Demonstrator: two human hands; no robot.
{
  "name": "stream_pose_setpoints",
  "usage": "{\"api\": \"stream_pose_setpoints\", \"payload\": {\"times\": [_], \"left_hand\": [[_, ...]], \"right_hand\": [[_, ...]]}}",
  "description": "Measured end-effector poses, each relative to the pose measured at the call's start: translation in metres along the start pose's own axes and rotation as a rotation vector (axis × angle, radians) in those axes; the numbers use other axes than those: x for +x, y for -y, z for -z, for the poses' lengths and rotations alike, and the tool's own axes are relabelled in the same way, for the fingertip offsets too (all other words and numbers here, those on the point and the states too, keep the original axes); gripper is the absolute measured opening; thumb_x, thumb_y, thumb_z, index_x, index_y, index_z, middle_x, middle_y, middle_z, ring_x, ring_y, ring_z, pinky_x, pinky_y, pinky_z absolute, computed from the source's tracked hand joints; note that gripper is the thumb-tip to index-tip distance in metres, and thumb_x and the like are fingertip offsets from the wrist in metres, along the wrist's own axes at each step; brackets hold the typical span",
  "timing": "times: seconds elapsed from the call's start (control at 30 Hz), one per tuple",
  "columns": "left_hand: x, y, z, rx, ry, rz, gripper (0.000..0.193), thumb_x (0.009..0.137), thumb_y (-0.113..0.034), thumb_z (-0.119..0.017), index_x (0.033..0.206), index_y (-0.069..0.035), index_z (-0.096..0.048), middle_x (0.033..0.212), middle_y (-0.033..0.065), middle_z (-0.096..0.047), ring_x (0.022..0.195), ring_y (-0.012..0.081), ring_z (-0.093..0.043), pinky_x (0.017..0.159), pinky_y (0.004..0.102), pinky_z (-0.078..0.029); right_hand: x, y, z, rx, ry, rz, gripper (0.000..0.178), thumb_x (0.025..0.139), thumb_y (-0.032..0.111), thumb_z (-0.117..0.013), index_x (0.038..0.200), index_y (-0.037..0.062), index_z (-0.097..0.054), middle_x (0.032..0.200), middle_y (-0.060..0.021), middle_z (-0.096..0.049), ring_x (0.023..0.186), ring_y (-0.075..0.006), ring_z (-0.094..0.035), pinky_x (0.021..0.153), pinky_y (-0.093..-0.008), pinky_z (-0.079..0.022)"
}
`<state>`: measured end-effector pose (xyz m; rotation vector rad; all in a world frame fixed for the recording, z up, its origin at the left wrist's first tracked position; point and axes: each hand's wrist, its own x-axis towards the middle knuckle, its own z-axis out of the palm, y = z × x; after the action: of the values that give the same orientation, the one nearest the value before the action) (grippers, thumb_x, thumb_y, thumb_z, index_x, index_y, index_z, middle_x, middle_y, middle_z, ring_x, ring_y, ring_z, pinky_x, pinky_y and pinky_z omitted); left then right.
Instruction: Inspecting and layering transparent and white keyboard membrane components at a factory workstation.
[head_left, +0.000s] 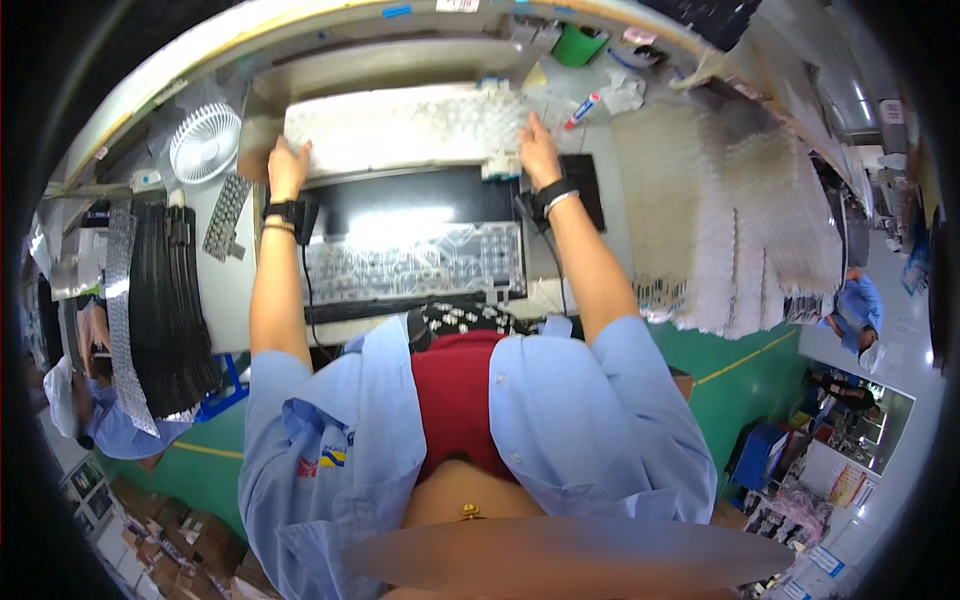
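Across the far side of the bench I hold a long white keyboard-shaped sheet (400, 130) with a dimpled, key-patterned surface. At its left end, my left hand (288, 168) is closed on the edge. My right hand (538, 150) grips the right end, thumb and fingers at the rim. Nearer to me lies a clear keyboard membrane (420, 265) with fine printed traces. Behind the membrane is a glossy black panel (400, 195) reflecting a bright light. Both wrists wear dark bands with cords hanging from them.
Stacked pale keyboard sheets (720, 200) cover the right side. Black keyboard plates (170, 310) and a perforated metal piece (228, 218) lie left, near a white fan (205, 143). A red-and-blue marker-like tube (582, 111) and green container (580, 45) stand at the back. Other people work on both sides.
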<state>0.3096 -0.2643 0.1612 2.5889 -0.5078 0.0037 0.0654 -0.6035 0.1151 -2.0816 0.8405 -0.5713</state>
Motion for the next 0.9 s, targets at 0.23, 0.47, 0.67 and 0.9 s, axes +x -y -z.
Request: {"api": "stream_pose_setpoints", "payload": {"times": [0.23,0.47,0.67,0.9], "left_hand": [[-0.055,0.005,0.038,-0.120,-0.127,-0.068,0.048,0.083,-0.021,-0.055,0.119,0.009,-0.042,0.112,0.0290,-0.050,0.106,0.0382,-0.049,0.091,0.0384,-0.039],[-0.174,0.067,0.034,0.181,0.154,0.197,0.063,0.071,-0.027,-0.067,0.119,0.007,-0.043,0.102,0.0305,-0.053,0.096,0.0403,-0.052,0.084,0.0415,-0.042],[-0.184,0.076,0.029,0.057,0.119,0.242,0.051,0.071,-0.029,-0.068,0.109,0.002,-0.054,0.086,0.0179,-0.062,0.080,0.0289,-0.060,0.073,0.0347,-0.046],[-0.192,0.109,0.015,-0.343,0.066,0.383,0.026,0.081,-0.022,-0.057,0.091,0.002,-0.060,0.080,0.0126,-0.064,0.070,0.0201,-0.060,0.065,0.0307,-0.046]], "right_hand": [[-0.037,0.003,0.043,0.098,-0.075,0.005,0.045,0.083,0.022,-0.055,0.121,-0.0010,-0.045,0.101,-0.0183,-0.060,0.090,-0.0265,-0.058,0.080,-0.0328,-0.044],[-0.168,-0.008,0.057,-0.046,0.408,-0.277,0.044,0.079,0.023,-0.060,0.116,0.0008,-0.050,0.094,-0.0127,-0.063,0.072,-0.0206,-0.060,0.069,-0.0310,-0.046],[-0.189,-0.009,0.044,0.110,0.355,-0.323,0.049,0.075,0.018,-0.065,0.117,0.0018,-0.045,0.083,-0.0119,-0.061,0.072,-0.0185,-0.060,0.065,-0.0294,-0.047],[-0.190,-0.012,0.045,0.387,0.394,-0.543,0.039,0.077,0.012,-0.065,0.110,0.0017,-0.048,0.080,-0.0067,-0.062,0.066,-0.0100,-0.058,0.054,-0.0220,-0.043]]}}
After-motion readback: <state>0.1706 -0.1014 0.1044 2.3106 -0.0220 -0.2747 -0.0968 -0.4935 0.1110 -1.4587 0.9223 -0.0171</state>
